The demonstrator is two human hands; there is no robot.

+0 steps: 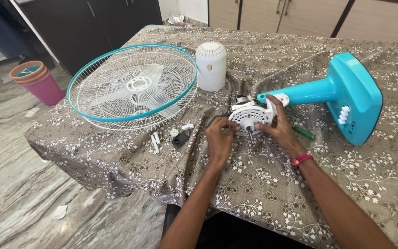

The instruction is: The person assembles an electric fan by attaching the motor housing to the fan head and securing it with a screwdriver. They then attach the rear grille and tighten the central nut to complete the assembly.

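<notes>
The left hand (218, 137) and right hand (279, 125) cover part of the white motor housing (249, 115). A green tool (304, 133) is half hidden behind the right wrist. The small white parts (156, 139) are too small to identify.

**One head camera, looking down**

Single view from the person's head, tilted down and forward over the counter (272, 184), close above both forearms. It faces across toward dark cabinets (93, 23); floor (19, 193) shows left.

marble floor (19, 193), dark cabinets (93, 27), beige cupboards (300, 16)
</notes>
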